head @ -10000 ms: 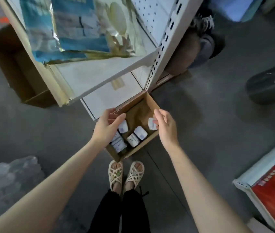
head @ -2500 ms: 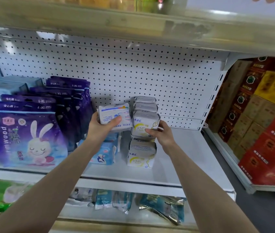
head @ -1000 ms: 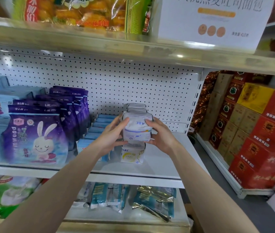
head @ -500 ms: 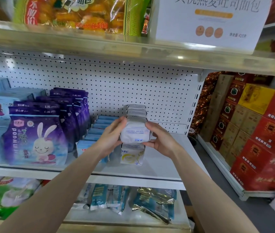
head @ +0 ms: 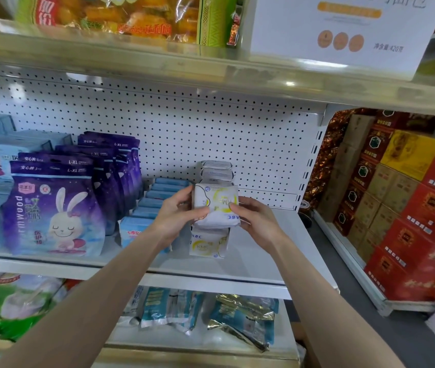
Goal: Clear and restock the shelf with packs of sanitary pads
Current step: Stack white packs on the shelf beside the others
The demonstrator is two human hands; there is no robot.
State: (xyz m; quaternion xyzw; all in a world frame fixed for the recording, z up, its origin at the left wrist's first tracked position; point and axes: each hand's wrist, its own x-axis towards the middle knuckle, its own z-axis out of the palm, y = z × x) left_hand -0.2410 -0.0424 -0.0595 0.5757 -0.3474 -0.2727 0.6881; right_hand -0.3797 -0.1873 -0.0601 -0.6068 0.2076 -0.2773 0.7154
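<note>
At the middle shelf (head: 253,264) of a shop rack, both hands are up in front of the pegboard back (head: 211,123), holding one white and yellow pack of sanitary pads (head: 215,204) between them. The left hand (head: 176,216) grips the pack's left edge and the right hand (head: 257,221) grips its right edge, each with its thumb curled over the front. The pack's print faces outward and reads upside down. It sits just above a matching pack (head: 207,244) that stands upright on the shelf, and I cannot tell whether the two touch. Behind them more of these packs (head: 217,170) are stacked. Just to the left runs a row of pale blue packs (head: 155,197), then purple bags with a rabbit (head: 51,211). Foil bags (head: 240,320) lie on the shelf below, and red boxes (head: 423,227) fill the rack to the right.
</note>
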